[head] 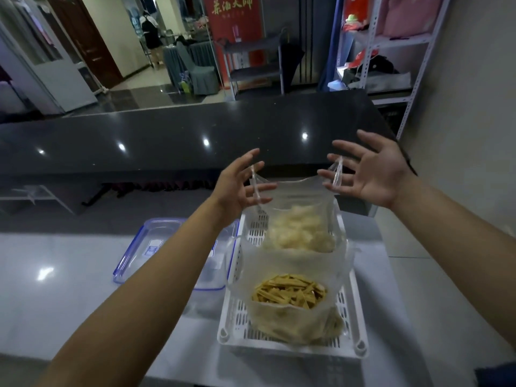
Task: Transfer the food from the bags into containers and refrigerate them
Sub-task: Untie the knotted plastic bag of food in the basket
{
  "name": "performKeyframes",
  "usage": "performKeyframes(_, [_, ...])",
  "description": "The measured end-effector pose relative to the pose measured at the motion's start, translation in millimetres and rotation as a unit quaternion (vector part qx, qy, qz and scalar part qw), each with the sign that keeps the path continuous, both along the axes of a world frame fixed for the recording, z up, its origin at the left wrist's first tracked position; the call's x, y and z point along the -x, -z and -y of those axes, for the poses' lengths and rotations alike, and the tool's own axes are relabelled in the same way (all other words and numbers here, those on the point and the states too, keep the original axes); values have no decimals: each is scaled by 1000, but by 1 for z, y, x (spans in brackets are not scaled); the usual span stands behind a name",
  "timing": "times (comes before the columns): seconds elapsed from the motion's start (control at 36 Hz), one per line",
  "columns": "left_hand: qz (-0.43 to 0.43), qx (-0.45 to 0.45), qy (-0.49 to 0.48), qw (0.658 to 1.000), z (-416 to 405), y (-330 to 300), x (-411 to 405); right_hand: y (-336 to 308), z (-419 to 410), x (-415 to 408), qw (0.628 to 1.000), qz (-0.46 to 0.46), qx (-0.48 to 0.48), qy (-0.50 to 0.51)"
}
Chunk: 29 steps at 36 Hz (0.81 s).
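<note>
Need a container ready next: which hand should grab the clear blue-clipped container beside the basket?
Left. The left hand is directly above the container, left of the basket. The right hand would probably have to cross the bags.

Both hands spread wide above far bag: left hand, right hand; white basket holds two bags.
</note>
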<state>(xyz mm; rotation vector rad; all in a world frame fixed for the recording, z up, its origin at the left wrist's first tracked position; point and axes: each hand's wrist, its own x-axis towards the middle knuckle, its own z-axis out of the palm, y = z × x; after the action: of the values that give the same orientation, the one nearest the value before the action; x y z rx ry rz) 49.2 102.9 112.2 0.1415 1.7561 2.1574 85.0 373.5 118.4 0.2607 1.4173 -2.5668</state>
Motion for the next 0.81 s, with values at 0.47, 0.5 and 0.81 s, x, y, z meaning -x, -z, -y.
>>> performKeyframes(0.47, [-76,133,11,988,19,6,-2,4,21,-11,930,15,-355,97])
performKeyframes(0.5, [-91,160,17,983,24,6,-5,3,23,-13,910,-6,-400,109])
performKeyframes(0.81, [-275,434,40,857,103,5,-60,-53,108,-91,669,-198,-713,74])
